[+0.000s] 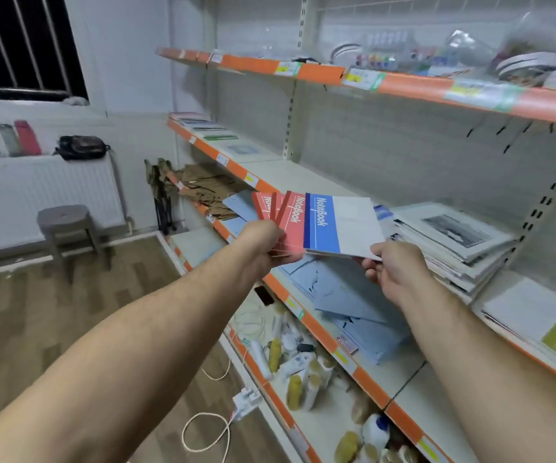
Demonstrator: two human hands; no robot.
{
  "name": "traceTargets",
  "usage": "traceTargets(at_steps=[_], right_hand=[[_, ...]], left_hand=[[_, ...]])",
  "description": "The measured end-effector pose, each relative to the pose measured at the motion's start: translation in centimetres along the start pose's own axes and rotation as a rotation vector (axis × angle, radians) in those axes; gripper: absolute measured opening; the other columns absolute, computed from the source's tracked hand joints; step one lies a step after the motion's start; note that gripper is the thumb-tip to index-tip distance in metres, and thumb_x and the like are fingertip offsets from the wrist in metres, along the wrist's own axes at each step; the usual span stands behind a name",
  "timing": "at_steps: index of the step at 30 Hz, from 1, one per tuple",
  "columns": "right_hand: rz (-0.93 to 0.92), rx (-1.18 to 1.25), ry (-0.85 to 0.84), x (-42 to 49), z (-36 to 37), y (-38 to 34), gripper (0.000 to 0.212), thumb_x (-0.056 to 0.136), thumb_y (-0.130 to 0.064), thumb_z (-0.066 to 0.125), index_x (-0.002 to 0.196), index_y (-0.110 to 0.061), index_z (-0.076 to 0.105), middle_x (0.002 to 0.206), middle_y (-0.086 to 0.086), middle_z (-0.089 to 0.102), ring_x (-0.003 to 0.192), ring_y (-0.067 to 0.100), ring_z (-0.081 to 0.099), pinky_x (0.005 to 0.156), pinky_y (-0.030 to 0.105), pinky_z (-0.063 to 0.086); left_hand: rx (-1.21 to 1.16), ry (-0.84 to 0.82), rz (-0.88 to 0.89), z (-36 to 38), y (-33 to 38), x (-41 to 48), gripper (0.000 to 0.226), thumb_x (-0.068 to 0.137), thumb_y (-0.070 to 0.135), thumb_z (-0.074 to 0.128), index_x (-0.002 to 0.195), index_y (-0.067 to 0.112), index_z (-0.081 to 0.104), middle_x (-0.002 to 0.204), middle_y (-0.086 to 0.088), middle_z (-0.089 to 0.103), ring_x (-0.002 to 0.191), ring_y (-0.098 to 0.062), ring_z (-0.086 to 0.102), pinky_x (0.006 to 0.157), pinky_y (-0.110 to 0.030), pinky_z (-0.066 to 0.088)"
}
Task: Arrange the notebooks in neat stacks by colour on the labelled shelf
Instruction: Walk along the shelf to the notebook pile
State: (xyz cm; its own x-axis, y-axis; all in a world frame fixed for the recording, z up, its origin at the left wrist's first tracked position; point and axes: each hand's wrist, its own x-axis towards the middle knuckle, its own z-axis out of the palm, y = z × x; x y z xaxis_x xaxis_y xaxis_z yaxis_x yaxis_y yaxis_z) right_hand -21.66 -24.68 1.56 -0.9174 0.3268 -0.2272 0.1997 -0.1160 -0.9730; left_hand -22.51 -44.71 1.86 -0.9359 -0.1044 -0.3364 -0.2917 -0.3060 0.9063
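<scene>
Holding a fan of red notebooks (291,225), the left grip (265,243) is clamped on their near edges above the orange-edged shelf (400,375). Just right, the right grip (392,270) pinches the near corner of a blue-and-white notebook (343,225), which overlaps the red ones. Pale blue sheets (347,295) lie on the shelf beneath. A stack of white books (454,242) sits farther right.
</scene>
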Motion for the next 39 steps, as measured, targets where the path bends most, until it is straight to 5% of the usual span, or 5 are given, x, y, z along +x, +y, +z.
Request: traceTargets(at_steps=[10, 15, 20, 31, 39], right_hand=[[0.001, -0.046, -0.134, 7.4, 19.0, 0.2, 0.017, 0.094, 0.002, 0.04, 0.092, -0.008, 0.055, 0.064, 0.01, 0.06, 0.036, 0.008, 0.048, 0.034, 0.018, 0.034], [0.022, -0.065, -0.206, 10.7, 26.9, 0.6, 0.02, 0.095, 0.001, 0.039, 0.1, -0.005, 0.057, 0.077, 0.01, 0.058, 0.051, 0.014, 0.047, 0.036, 0.019, 0.036], [0.021, -0.117, -0.262, 15.4, 33.2, 0.0, 0.026, 0.096, -0.001, 0.042, 0.117, -0.005, 0.057, 0.078, 0.01, 0.059, 0.046, 0.013, 0.045, 0.035, 0.018, 0.034], [-0.005, -0.111, -0.434, 24.7, 46.0, -3.8, 0.017, 0.096, 0.003, 0.042, 0.087, -0.005, 0.053, 0.074, 0.011, 0.057, 0.052, 0.015, 0.046, 0.038, 0.02, 0.034], [0.011, -0.134, -0.461, 30.1, 56.2, -4.2, 0.022, 0.099, 0.002, 0.04, 0.082, -0.009, 0.049, 0.076, 0.009, 0.056, 0.053, 0.013, 0.045, 0.042, 0.021, 0.033]], left_hand=[[-0.024, 0.173, 0.035, -13.2, 6.5, 11.3, 0.016, 0.099, -0.004, 0.039, 0.098, 0.006, 0.051, 0.089, -0.016, 0.065, 0.071, -0.028, 0.066, 0.054, -0.043, 0.061], [-0.046, 0.265, 0.014, -18.8, 9.3, 16.7, 0.013, 0.099, -0.003, 0.043, 0.095, 0.006, 0.052, 0.089, -0.018, 0.067, 0.068, -0.029, 0.068, 0.043, -0.037, 0.057], [-0.102, 0.323, 0.009, -21.8, 11.6, 22.2, 0.011, 0.1, 0.0, 0.045, 0.096, 0.008, 0.052, 0.094, -0.017, 0.068, 0.072, -0.028, 0.068, 0.044, -0.036, 0.058], [-0.143, 0.446, 0.076, -25.8, 18.5, 32.0, 0.007, 0.101, 0.003, 0.047, 0.098, 0.008, 0.051, 0.104, -0.017, 0.069, 0.091, -0.031, 0.071, 0.06, -0.042, 0.063], [-0.233, 0.422, 0.065, -31.4, 22.5, 41.0, 0.007, 0.101, 0.004, 0.048, 0.106, 0.007, 0.05, 0.106, -0.018, 0.07, 0.088, -0.031, 0.072, 0.049, -0.037, 0.059]])
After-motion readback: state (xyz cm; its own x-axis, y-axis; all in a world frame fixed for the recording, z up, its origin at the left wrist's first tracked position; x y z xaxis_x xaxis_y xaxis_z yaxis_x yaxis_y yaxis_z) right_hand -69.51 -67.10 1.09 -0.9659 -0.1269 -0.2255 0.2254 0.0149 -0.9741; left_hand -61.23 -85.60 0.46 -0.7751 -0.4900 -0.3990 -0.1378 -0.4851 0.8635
